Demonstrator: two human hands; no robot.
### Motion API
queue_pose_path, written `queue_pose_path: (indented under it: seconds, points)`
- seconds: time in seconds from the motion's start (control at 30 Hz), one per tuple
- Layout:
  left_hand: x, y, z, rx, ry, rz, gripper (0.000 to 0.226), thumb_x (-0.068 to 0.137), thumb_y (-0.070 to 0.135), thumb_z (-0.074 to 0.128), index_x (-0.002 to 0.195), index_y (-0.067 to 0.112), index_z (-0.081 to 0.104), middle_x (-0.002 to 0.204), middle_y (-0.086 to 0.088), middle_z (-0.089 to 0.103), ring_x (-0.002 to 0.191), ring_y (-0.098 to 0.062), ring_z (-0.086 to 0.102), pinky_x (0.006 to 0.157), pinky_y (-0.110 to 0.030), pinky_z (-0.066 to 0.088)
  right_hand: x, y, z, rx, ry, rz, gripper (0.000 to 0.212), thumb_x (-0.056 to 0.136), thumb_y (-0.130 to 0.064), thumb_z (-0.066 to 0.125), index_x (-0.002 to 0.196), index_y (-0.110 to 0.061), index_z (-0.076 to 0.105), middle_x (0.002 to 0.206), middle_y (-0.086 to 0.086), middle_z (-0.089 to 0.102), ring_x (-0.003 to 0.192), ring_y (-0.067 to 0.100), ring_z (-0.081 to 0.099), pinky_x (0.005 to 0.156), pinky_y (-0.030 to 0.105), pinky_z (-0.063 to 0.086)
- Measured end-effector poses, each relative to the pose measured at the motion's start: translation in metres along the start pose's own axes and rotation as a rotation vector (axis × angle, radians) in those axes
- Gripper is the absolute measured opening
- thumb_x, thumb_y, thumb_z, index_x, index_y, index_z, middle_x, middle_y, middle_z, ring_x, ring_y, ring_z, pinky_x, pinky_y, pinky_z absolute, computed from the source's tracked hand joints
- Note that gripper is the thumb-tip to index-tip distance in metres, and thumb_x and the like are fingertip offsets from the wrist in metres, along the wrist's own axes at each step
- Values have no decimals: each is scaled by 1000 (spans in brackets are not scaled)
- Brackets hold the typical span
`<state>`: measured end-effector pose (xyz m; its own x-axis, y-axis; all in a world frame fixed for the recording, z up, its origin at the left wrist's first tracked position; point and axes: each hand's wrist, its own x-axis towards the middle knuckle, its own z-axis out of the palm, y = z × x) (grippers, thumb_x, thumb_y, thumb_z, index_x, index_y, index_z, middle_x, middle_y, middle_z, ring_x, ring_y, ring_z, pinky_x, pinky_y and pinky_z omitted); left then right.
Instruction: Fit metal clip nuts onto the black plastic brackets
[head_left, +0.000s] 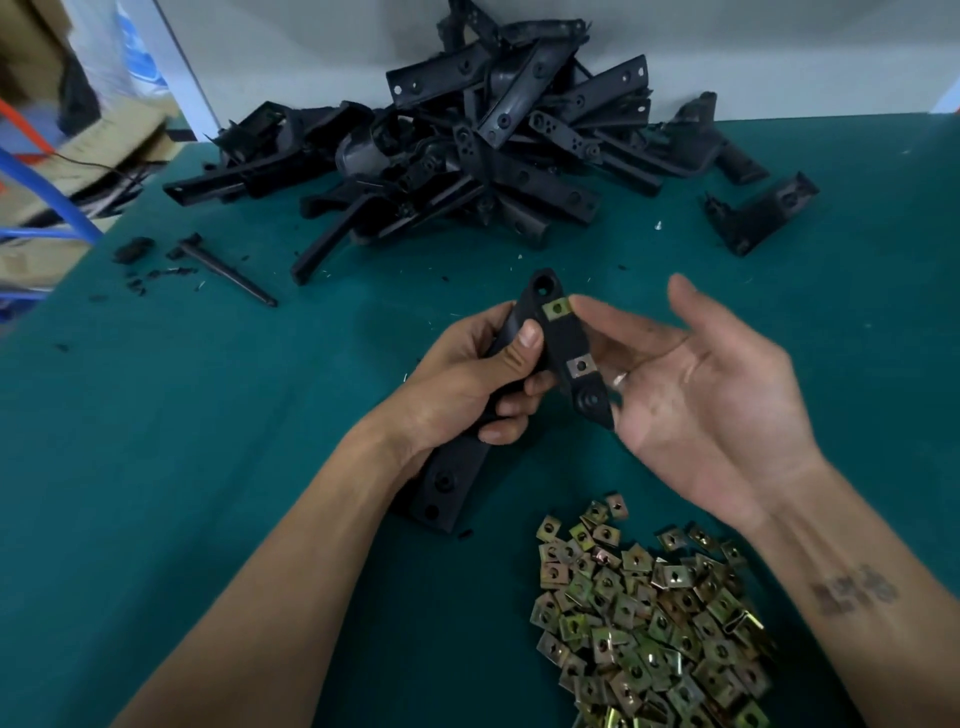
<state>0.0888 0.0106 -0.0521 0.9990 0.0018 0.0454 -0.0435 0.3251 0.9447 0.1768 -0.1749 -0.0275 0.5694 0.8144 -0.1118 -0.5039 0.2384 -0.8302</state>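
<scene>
The person's left hand (483, 384) wraps its fingers and thumb around a black plastic bracket (563, 343), holding it up over the green table (208, 441), with two clip nuts (557, 308) already sitting on its edge. The right hand (711, 395) is spread open, palm up, its fingertips just touching the bracket near the upper nut. A loose pile of clip nuts (649, 623) lies near the right forearm, and a heap of brackets (467, 145) sits at the far side against the wall.
</scene>
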Motion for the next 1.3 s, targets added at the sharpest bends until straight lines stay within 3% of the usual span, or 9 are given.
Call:
queue_pose_path:
  seconds: [0.13,0.23,0.3,0.43,0.6,0.77,0.93,1.1,1.3]
  points:
    - [8,2,20,-90,371,204,27,106,30,45,110,4,52,72,-1,58,58,-15,56,48,-24,47,1,5,3,-85,10,-67,50,102,-39,47,131,-3,65,135,20,63,129,38,57,111,49,41]
    - [18,13,43,-191,701,322,34,108,35,39,107,6,56,79,0,69,87,-20,74,76,-36,57,1,14,29,-656,99,-190,12,96,-24,66,98,-16,75,98,6,77,91,20,69,87,53,52]
    - [23,21,56,-138,759,299,43,109,39,33,112,4,58,89,0,74,98,-20,73,82,-40,55,-5,18,41,-909,108,-280,14,93,-29,66,87,-17,69,78,7,71,73,22,67,70,54,53]
    - [31,17,112,-43,494,114,45,109,40,34,121,8,64,103,-5,76,79,-16,72,55,-27,53,-33,-9,28,-762,431,-485,17,94,-23,59,90,-11,70,78,8,70,74,32,68,66,57,55]
    - [49,-35,235,207,183,84,27,107,12,39,111,13,66,102,-7,73,94,-24,70,78,-35,56,-124,-34,-38,-461,764,-517,25,100,-6,49,114,-13,69,107,13,74,102,23,69,99,52,53]
    - [57,-91,391,413,-146,-29,22,102,7,45,101,8,67,96,-17,73,84,-33,71,76,-44,59,-290,-46,-130,-114,915,-546,32,96,8,46,119,-4,66,97,11,71,81,17,67,68,22,54]
    - [16,-172,544,830,-643,-98,38,99,21,47,133,3,49,119,-19,65,111,-34,63,89,-39,52,-447,-21,-189,20,1341,-563,36,97,10,43,116,-6,68,105,18,70,93,28,67,77,31,55]
    - [-20,-246,586,798,-780,-405,37,106,16,36,139,9,52,143,-12,53,129,-28,52,91,-28,41,-492,28,-244,165,1696,-354,34,105,2,39,132,19,48,83,12,58,122,55,53,82,40,48]
    - [-37,-294,575,767,-804,-544,52,109,35,28,158,18,27,164,-9,26,149,-27,28,119,-36,26,-498,68,-268,469,1926,-232,29,105,-17,51,107,9,63,92,20,63,111,44,63,83,41,46]
